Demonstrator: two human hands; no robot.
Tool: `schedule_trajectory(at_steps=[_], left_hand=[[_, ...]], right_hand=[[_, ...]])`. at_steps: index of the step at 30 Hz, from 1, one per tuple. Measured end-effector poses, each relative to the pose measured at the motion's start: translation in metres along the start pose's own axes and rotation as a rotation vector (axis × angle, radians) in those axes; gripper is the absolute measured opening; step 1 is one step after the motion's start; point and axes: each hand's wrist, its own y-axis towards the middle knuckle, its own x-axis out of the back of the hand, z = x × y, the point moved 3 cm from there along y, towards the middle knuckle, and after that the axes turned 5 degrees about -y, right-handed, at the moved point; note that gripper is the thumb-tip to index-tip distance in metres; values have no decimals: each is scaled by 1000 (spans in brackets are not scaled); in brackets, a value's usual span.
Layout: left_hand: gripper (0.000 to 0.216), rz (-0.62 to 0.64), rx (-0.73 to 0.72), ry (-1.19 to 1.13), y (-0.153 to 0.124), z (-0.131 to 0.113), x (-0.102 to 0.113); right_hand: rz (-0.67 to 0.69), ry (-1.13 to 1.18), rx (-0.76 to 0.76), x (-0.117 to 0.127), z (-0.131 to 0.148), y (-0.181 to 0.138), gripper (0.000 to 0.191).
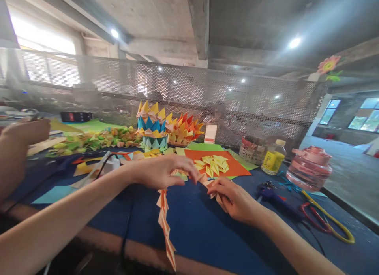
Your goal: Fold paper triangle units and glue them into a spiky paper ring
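A chain of folded peach paper pieces (166, 223) runs down the front of the blue table, its lower end hanging at the table edge. My left hand (161, 170) hovers over its upper part, thumb and curved fingers apart; the paper behind this hand is partly hidden. My right hand (237, 198) pinches another peach folded stretch (220, 204), fingers closed round it. Whether both stretches join is hidden. Just beyond my hands, yellow folded paper pieces (213, 165) lie on an orange sheet (239, 169).
Tiered paper crowns (152, 127) stand behind, beside a heap of folded scraps (100, 140). To the right are a glue gun (278, 200), scissors (318, 217), a yellow-labelled bottle (272, 158) and a pink jug (309, 168). Another person's hand (26, 134) is at left.
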Motion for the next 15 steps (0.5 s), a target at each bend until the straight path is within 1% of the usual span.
schedule_trajectory(at_steps=[1, 3, 5, 6, 8, 12, 14, 15], left_hand=[[34, 91, 6, 1, -9, -7, 1], [43, 231, 35, 42, -25, -17, -2], [49, 283, 62, 101, -34, -23, -10], [48, 308, 61, 127, -37, -25, -15], [42, 317, 46, 179, -37, -25, -27], [19, 298, 23, 196, -26, -14, -43], [19, 271, 42, 171, -16, -7, -45], [20, 222, 56, 169, -10, -3, -44]], right_hand=[[-2, -3, 1, 0, -1, 0, 30], [-10, -12, -1, -1, -2, 1, 30], [-18, -26, -8, -1, -4, 2, 30], [-23, -33, -11, -1, -5, 2, 29], [-29, -42, -4, -1, -7, 2, 29], [-34, -62, 3, -1, -9, 1, 26], [-28, -81, -19, -1, -11, 0, 23], [-23, -88, -30, -1, -12, 0, 21]])
